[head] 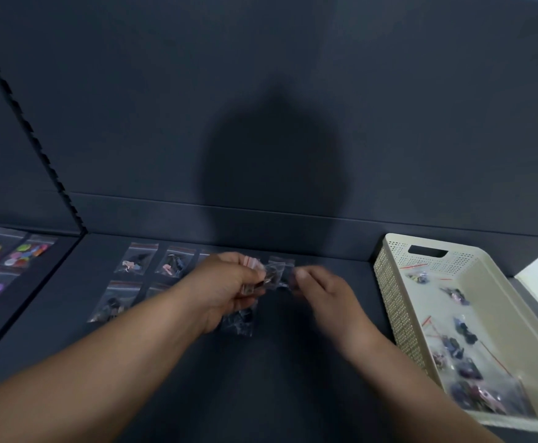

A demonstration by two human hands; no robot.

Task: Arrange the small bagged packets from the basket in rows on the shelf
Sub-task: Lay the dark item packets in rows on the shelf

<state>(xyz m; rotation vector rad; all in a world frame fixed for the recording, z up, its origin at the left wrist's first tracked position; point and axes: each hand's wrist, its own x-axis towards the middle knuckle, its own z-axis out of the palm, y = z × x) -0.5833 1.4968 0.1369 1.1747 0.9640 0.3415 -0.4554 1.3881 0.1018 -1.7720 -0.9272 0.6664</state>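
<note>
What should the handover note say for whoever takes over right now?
Left hand: clutching a bunch of small packets, some hanging below the palm.
Right hand: pinching one packet near the back row; blurred.
Basket: on the right of the shelf, many packets inside.
Done: laid packets in a back row, a front row started at left.
Left: place the held ones, empty the basket, fill out the rows rightward.

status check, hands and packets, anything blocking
Left hand gripping packets. Right hand blurred, at a packet, grip unclear. More in basket. Two rows started on shelf; nothing blocking.
</note>
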